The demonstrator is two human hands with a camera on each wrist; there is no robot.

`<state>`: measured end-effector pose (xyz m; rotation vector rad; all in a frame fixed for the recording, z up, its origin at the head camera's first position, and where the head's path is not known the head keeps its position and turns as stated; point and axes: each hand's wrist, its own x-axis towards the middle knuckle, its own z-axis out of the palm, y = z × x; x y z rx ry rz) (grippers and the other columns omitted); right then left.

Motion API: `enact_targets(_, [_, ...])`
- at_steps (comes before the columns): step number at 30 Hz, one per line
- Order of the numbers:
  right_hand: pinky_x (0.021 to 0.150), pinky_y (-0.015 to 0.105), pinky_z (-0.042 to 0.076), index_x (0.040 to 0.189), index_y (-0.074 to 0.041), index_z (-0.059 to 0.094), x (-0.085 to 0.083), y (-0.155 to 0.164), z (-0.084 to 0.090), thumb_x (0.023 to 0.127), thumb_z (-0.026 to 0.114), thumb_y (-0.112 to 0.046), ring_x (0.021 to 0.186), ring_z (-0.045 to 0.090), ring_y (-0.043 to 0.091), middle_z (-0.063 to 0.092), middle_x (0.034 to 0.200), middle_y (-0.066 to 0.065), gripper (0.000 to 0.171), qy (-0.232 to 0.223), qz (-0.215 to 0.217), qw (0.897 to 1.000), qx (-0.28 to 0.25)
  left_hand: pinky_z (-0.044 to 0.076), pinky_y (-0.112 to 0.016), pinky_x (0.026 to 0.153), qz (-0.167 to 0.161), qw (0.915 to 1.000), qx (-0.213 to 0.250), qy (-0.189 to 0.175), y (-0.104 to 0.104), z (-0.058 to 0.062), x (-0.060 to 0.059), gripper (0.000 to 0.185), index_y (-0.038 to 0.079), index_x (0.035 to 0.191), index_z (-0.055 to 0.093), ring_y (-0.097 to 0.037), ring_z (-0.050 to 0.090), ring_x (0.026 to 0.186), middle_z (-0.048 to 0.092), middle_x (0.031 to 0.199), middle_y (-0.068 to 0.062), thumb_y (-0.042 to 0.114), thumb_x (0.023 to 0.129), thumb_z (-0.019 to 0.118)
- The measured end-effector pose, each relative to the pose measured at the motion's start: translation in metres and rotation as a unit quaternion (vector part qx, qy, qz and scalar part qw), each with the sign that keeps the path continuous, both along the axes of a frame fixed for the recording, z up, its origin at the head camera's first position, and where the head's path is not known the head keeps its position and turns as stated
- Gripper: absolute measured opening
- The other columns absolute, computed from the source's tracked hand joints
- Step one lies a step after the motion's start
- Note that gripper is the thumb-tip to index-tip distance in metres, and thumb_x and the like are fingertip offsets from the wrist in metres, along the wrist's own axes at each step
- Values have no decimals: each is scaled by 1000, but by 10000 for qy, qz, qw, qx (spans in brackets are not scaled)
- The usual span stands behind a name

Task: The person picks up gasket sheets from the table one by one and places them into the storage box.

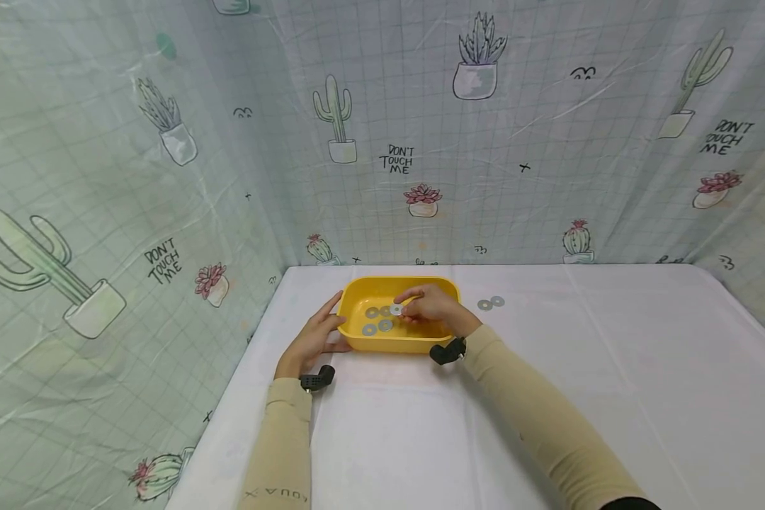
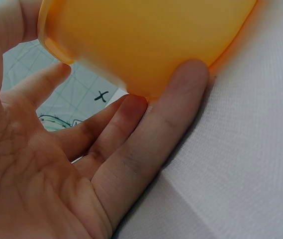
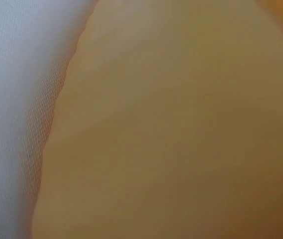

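A shallow yellow plastic tray rests on the white-covered table. My left hand holds its left end, with the thumb over the rim and the other fingers against the outer wall; the left wrist view shows the palm and the tray's wall up close. Over the tray, my right hand pinches a flat round metal washer between thumb and fingers. Several similar washers lie on the tray's floor. The right wrist view is filled by the tray's yellow wall; no fingers show there.
Two more washers lie on the table to the right of the tray, edges close together. A cactus-printed curtain hangs behind the table and along its left side.
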<state>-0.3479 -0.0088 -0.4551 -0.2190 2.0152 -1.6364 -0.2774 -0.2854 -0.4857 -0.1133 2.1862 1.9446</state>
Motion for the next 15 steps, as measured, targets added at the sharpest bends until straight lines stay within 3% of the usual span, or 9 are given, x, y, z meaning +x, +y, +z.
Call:
enact_targets(7, [64,19,57,119,-4,74,-1,-2,-1,93,69,-1,66,65,14,78,94,13,26,59,12,9979,644,64,-47,87,3,10000,-42,-1,1,0,0,61,54,156,29,-28,64,115,55,138,-18,27,106,51])
enact_targets(15, [61,19,58,110,-1,76,4,-2,-1,92,67,4,59,63,13,74,81,11,21,260,38,9952,939,64,-47,86,-1,10000,-33,-9,1,0,-1,61,54,156,29,-28,65,112,56,136,-19,27,105,51])
